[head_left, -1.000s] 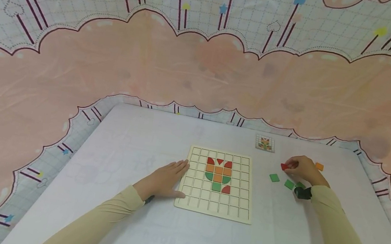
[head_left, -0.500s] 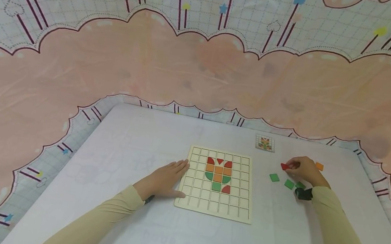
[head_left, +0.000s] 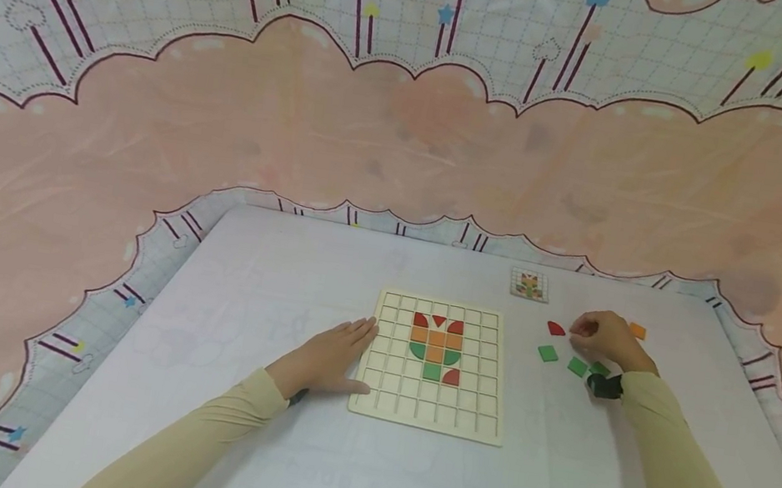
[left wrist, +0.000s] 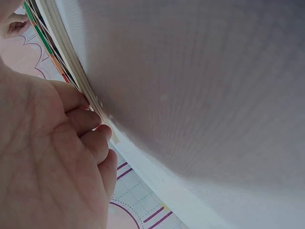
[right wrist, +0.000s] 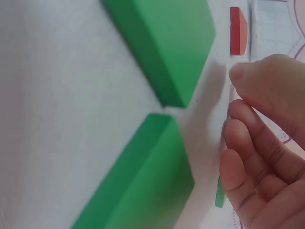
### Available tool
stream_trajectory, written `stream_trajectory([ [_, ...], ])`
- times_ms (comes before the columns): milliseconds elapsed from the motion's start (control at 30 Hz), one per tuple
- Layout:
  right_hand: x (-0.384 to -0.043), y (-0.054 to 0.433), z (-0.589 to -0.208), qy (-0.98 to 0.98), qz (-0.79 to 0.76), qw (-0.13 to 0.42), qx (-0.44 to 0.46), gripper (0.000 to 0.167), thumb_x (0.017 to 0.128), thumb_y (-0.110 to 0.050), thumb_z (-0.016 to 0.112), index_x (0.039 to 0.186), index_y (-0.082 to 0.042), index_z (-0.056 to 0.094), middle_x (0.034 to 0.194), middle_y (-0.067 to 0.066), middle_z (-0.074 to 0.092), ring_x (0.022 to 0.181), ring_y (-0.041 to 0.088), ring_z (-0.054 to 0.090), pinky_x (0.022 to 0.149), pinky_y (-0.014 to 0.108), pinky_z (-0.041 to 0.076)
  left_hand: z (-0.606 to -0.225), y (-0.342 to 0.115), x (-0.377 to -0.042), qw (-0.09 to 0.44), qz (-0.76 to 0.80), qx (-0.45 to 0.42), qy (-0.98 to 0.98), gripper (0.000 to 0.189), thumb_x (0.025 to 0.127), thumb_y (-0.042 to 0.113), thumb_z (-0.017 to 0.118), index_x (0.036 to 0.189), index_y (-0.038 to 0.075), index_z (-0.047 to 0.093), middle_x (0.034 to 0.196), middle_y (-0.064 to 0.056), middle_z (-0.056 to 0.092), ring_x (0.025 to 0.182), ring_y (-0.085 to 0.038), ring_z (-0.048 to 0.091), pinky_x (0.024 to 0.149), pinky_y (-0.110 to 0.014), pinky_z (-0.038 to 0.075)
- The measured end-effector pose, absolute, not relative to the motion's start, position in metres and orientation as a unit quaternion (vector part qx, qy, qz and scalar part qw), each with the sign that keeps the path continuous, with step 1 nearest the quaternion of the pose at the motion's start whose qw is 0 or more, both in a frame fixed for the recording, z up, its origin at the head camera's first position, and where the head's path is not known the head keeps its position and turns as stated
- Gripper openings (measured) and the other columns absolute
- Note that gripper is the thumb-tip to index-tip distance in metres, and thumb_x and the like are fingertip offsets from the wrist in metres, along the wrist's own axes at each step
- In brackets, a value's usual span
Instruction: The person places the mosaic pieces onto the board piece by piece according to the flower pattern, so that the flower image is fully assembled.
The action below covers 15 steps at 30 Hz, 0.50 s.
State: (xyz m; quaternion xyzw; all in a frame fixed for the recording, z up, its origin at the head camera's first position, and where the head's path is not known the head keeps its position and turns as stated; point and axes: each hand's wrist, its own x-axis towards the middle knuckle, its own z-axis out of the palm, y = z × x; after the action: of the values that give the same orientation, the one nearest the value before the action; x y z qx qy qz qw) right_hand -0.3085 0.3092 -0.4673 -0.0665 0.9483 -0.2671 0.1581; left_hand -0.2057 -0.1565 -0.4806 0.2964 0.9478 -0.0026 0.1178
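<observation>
Saw the loose red piece [head_left: 556,329] on the counter [head_left: 280,278], at nine o'clock from a loosely curled right grip [head_left: 600,336] pinching nothing, and a spread left grip [head_left: 332,357] touching the board [head_left: 427,410] at nine o'clock. Judged it light, stiff, perhaps slippery; best pinched by opposite edges.

Small card [head_left: 529,284] near the table's [head_left: 280,278] far edge: print too small for me to make out from here. Orange tile [head_left: 639,330] toward the right edge, partly behind the right hand [head_left: 604,338]; one green tile [head_left: 599,366] partly hidden by the black wristband [head_left: 607,386]. Left hand [head_left: 330,357] covers a bit of the board's [head_left: 424,425] left edge. Sleeves [head_left: 686,474] and table's near edge cut off. Close green tiles [right wrist: 176,43] in right wrist view cropped, blurry
</observation>
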Motion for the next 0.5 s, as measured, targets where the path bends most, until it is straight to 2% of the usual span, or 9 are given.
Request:
stream_trajectory([
  [233, -0.312, 0.302, -0.469, 0.946, -0.273, 0.144, -0.100, 0.030, 0.082, -0.016, 0.071, 0.106, 0.003, 0.065, 0.090, 0.011, 0.064, 0.083, 0.021, 0.053, 0.072, 0.025, 0.046, -0.481, -0.157, -0.206, 0.117, 0.004, 0.296, 0.948, 0.097, 0.084, 0.065, 0.052, 0.149, 0.002, 0.019, 0.158, -0.013, 0.016, 0.146, -0.025, 0.017, 0.119, -0.038, 0.022],
  [500, -0.316, 0.295, -0.470, 0.943, -0.282, 0.141, -0.109, 0.028, 0.082, -0.013, 0.071, 0.104, 0.003, 0.068, 0.091, 0.013, 0.066, 0.084, 0.021, 0.056, 0.075, 0.029, 0.048, -0.481, -0.158, -0.205, 0.114, 0.004, 0.299, 0.948, 0.097, 0.084, 0.065, 0.052, 0.149, 0.001, 0.019, 0.157, -0.014, 0.017, 0.146, -0.025, 0.018, 0.119, -0.039, 0.022],
])
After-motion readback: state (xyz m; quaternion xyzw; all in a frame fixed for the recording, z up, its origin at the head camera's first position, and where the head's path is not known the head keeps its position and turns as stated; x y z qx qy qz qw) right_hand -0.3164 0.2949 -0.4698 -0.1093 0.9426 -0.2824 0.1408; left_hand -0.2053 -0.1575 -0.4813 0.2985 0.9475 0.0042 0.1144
